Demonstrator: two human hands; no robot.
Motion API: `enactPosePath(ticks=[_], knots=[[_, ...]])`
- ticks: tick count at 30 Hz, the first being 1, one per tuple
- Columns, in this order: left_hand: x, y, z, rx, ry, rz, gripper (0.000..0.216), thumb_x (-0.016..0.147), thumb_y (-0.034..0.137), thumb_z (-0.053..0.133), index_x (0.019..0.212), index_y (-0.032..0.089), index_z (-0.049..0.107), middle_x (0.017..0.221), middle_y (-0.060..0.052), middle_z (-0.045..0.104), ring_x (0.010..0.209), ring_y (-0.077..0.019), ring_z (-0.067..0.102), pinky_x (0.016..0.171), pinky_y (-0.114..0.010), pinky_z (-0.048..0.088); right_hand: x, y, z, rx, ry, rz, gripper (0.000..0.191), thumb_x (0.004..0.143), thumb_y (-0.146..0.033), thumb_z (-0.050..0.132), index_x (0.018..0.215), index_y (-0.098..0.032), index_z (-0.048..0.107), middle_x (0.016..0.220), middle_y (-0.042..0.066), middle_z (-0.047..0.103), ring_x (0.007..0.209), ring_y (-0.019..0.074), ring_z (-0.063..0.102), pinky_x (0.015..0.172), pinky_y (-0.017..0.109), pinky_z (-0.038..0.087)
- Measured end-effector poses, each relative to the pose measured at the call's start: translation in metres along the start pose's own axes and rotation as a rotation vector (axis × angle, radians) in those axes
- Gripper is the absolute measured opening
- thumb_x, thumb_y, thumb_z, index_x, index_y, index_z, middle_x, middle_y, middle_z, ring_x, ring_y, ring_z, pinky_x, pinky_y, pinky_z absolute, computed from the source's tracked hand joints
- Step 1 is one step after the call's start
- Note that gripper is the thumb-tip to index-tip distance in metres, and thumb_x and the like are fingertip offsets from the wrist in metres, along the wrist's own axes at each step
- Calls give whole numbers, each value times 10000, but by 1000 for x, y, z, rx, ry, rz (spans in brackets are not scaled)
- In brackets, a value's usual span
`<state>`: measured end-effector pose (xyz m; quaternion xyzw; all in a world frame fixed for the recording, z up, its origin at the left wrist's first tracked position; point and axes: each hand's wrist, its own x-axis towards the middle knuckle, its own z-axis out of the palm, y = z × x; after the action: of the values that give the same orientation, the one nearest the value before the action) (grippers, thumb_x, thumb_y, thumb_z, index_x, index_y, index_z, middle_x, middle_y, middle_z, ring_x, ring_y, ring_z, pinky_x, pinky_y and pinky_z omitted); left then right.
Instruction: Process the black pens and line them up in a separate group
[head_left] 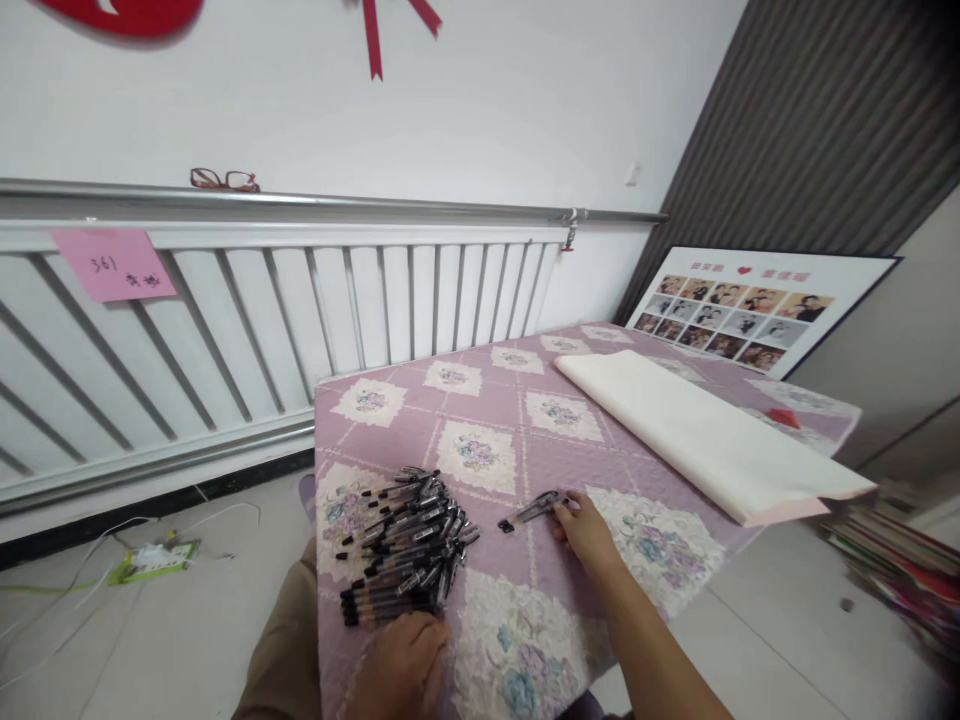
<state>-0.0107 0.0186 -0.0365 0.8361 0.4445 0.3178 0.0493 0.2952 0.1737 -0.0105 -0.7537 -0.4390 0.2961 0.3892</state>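
A heap of several black pens (405, 545) lies on the pink flowered tablecloth (517, 440) near the table's front left. My left hand (405, 665) rests at the near end of the heap, fingers curled against the pens. My right hand (589, 530) reaches forward to the right of the heap, fingertips pinching one or two separate black pens (531, 510) that lie on the cloth.
A folded cream sheet (705, 440) lies across the table's right side. A framed photo collage (750, 305) leans at the back right. White radiator (262, 320) with a pink note (112, 262) and glasses (223, 180) stands behind. Books (892, 560) are stacked on the floor at right.
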Motion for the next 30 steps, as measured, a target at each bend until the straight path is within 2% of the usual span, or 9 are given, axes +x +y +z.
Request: enactPosePath(ticks=[5,8,12,17,23,30], knots=[[-1,4,-1,-47,-38,-84,262,839,99,402,981,214,589,919,-48,650,799,-192,601,717,-303,481,-10,7,-1,6,33,-71,443,777,-349,510,1167,-138,527,567,-9,626,481,174,602,455,250,439],[-1,7,-3,-55,-70,-131,270,826,89,422,982,222,598,933,-43,643,813,-190,589,743,-306,469,-24,11,-1,-1,100,-136,484,763,-410,499,1163,-138,536,720,44,680,606,202,638,586,304,485],[0,9,-6,-72,-90,-166,284,793,66,458,978,225,604,934,-34,638,821,-187,579,750,-301,463,-51,11,8,-18,162,-203,477,746,-450,476,1090,-139,586,882,113,694,803,263,643,757,380,474],[3,13,-12,-73,-112,-174,269,780,58,491,951,224,617,924,-26,637,831,-186,573,759,-300,463,-94,8,34,18,85,-293,416,776,-467,452,1011,-164,611,957,116,703,886,256,647,809,360,484],[3,15,-15,-90,-35,-222,273,816,63,466,976,218,624,930,-37,629,854,-193,560,794,-330,452,-140,-6,67,23,-20,-406,332,818,-404,457,1003,-190,631,962,83,718,882,229,665,808,326,506],[-2,2,-20,102,55,-363,280,814,62,516,967,252,653,915,-27,614,880,-203,545,811,-346,403,-162,-12,83,-26,-123,-506,288,864,-372,432,1003,-201,617,968,67,707,880,215,657,806,315,499]])
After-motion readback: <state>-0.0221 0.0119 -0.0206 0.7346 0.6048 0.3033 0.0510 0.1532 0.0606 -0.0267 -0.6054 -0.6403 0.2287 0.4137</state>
